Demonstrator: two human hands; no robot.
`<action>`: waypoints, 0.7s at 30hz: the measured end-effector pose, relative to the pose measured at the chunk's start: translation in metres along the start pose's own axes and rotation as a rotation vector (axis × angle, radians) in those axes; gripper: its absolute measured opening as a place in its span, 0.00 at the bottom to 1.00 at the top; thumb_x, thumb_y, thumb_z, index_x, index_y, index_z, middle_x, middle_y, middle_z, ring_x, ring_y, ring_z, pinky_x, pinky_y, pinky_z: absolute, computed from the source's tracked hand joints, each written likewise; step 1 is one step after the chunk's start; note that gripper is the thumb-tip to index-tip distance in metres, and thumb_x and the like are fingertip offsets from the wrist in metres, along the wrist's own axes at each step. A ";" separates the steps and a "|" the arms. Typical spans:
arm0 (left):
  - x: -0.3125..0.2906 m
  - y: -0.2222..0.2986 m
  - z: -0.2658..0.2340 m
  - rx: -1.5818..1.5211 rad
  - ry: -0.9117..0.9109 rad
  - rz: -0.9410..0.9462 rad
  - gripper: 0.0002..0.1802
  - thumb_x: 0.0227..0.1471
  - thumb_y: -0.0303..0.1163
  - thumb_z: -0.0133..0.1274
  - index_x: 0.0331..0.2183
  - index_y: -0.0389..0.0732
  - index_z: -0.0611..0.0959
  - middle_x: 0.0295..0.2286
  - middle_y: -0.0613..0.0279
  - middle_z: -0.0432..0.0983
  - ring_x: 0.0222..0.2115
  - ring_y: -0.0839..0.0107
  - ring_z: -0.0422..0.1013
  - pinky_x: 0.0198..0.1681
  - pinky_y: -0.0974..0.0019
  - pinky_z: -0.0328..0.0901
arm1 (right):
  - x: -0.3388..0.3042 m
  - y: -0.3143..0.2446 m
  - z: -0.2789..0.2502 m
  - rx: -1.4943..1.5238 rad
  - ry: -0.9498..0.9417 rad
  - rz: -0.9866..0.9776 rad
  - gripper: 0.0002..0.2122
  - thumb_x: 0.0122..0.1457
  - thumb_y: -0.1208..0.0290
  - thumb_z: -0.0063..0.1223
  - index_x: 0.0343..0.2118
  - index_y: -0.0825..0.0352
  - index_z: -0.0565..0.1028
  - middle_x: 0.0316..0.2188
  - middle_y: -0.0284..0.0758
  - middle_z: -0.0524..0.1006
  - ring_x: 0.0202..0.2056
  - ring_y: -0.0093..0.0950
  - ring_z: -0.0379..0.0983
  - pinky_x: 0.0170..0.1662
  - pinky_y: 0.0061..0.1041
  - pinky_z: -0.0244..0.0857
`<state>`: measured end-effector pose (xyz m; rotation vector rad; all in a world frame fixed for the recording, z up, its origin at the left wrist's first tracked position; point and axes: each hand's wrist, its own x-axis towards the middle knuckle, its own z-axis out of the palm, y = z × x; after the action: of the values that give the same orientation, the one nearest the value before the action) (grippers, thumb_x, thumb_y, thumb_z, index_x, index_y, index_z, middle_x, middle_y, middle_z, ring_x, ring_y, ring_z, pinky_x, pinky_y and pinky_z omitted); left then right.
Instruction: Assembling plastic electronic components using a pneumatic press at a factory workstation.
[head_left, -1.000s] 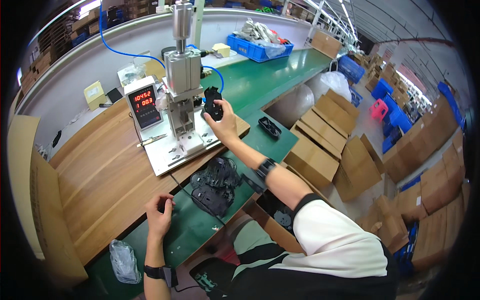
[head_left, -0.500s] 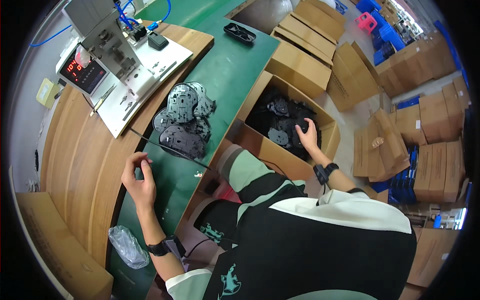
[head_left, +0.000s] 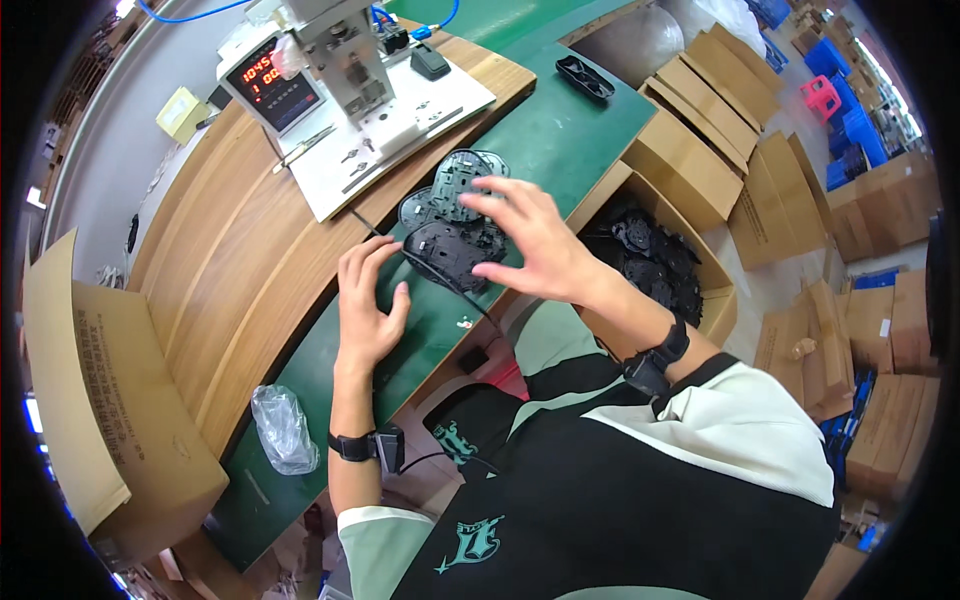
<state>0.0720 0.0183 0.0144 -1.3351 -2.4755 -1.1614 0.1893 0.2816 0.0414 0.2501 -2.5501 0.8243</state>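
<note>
A small pile of black moulded plastic parts [head_left: 460, 190], flat and rounded, lies on the green bench mat [head_left: 560, 140]. My right hand [head_left: 535, 240] is over the right side of this pile, fingers spread and nothing held; whether its fingertips touch a part is hard to tell. At the lower left of the pile is my left hand [head_left: 368, 305]. Its fingers are curved and apart, with the fingertips near a thin black cable [head_left: 445, 280] that runs across the front part. More black parts [head_left: 650, 255] fill an open carton [head_left: 715, 310] to the right, partly hidden by my right arm.
A bench-top machine [head_left: 345, 75] with a red digital display [head_left: 268, 80] stands on the wooden board [head_left: 215, 270]. A black tray-like piece [head_left: 585, 78] lies farther back. Near the front is a see-through plastic bag [head_left: 285, 430]. Cardboard boxes [head_left: 700, 140] stand around the bench.
My right hand has left the carton and come over the parts pile with nothing in it. My left hand has moved forward to the pile's edge. The whole view has turned leftward.
</note>
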 end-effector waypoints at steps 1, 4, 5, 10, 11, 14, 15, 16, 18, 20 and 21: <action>0.003 0.004 0.001 0.008 -0.016 -0.007 0.30 0.48 0.24 0.57 0.56 0.42 0.78 0.58 0.52 0.72 0.60 0.49 0.63 0.66 0.50 0.57 | 0.004 -0.001 0.006 -0.034 -0.054 -0.010 0.32 0.53 0.63 0.71 0.60 0.63 0.71 0.64 0.45 0.65 0.64 0.49 0.62 0.67 0.47 0.56; 0.005 -0.001 0.001 0.031 -0.041 0.018 0.33 0.47 0.25 0.58 0.58 0.42 0.77 0.61 0.53 0.70 0.64 0.48 0.60 0.69 0.48 0.54 | 0.013 0.007 0.023 -0.093 -0.126 -0.068 0.30 0.53 0.63 0.71 0.58 0.65 0.73 0.63 0.47 0.64 0.63 0.49 0.63 0.66 0.46 0.59; 0.005 -0.003 -0.001 0.035 -0.044 0.014 0.32 0.47 0.26 0.58 0.57 0.41 0.78 0.60 0.52 0.71 0.63 0.48 0.61 0.68 0.47 0.55 | 0.014 0.010 0.026 0.000 -0.151 -0.005 0.28 0.53 0.65 0.70 0.56 0.66 0.73 0.62 0.48 0.65 0.62 0.50 0.64 0.65 0.45 0.60; 0.004 -0.009 -0.004 0.060 0.037 -0.005 0.24 0.49 0.25 0.58 0.51 0.39 0.80 0.52 0.49 0.75 0.58 0.45 0.66 0.65 0.47 0.60 | 0.022 0.009 0.031 0.107 -0.043 -0.005 0.22 0.53 0.73 0.66 0.52 0.68 0.75 0.58 0.50 0.68 0.57 0.50 0.70 0.61 0.41 0.67; 0.003 -0.008 -0.004 0.045 0.033 -0.028 0.23 0.50 0.24 0.59 0.50 0.38 0.80 0.51 0.48 0.75 0.56 0.45 0.67 0.64 0.47 0.61 | 0.021 0.010 0.033 0.137 -0.042 0.025 0.23 0.52 0.74 0.66 0.52 0.68 0.75 0.57 0.49 0.68 0.55 0.47 0.72 0.60 0.40 0.68; -0.002 -0.006 -0.006 0.044 0.047 -0.066 0.21 0.52 0.25 0.59 0.49 0.37 0.80 0.49 0.47 0.75 0.51 0.46 0.70 0.58 0.50 0.65 | 0.022 0.008 0.035 0.111 -0.031 -0.008 0.24 0.51 0.75 0.65 0.54 0.68 0.75 0.57 0.46 0.70 0.56 0.45 0.71 0.61 0.39 0.67; -0.006 -0.003 -0.007 0.037 0.049 -0.076 0.21 0.52 0.25 0.60 0.49 0.37 0.80 0.49 0.47 0.75 0.50 0.46 0.70 0.58 0.50 0.65 | 0.021 0.005 0.034 0.123 -0.040 -0.007 0.24 0.51 0.75 0.64 0.54 0.67 0.75 0.57 0.46 0.70 0.56 0.45 0.71 0.61 0.39 0.66; -0.006 -0.001 -0.007 0.032 0.050 -0.086 0.22 0.52 0.25 0.60 0.50 0.36 0.80 0.48 0.47 0.75 0.50 0.46 0.70 0.57 0.51 0.66 | 0.022 0.003 0.031 0.137 -0.048 -0.006 0.24 0.51 0.76 0.63 0.54 0.66 0.75 0.56 0.46 0.70 0.57 0.46 0.71 0.61 0.40 0.66; -0.005 -0.001 -0.006 0.058 0.055 -0.077 0.24 0.53 0.29 0.62 0.52 0.35 0.79 0.48 0.47 0.75 0.49 0.48 0.71 0.56 0.51 0.67 | 0.025 0.004 0.026 0.140 -0.030 -0.055 0.24 0.50 0.79 0.61 0.54 0.65 0.76 0.57 0.45 0.70 0.55 0.44 0.71 0.59 0.39 0.68; -0.006 0.001 -0.002 0.028 0.052 -0.095 0.29 0.54 0.32 0.64 0.56 0.34 0.76 0.49 0.47 0.75 0.49 0.48 0.71 0.55 0.50 0.67 | 0.025 0.004 0.025 0.219 0.002 -0.060 0.24 0.49 0.82 0.61 0.53 0.65 0.77 0.58 0.44 0.69 0.53 0.40 0.72 0.56 0.36 0.70; -0.005 0.002 0.000 0.036 0.038 -0.085 0.33 0.54 0.33 0.65 0.59 0.34 0.74 0.49 0.47 0.75 0.49 0.47 0.70 0.55 0.51 0.67 | 0.026 0.000 0.021 0.200 0.027 -0.081 0.24 0.47 0.86 0.59 0.51 0.65 0.78 0.58 0.42 0.68 0.50 0.37 0.73 0.52 0.33 0.72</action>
<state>0.0768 0.0151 0.0138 -1.1978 -2.5364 -1.1424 0.1586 0.2686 0.0384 0.3992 -2.4162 1.0441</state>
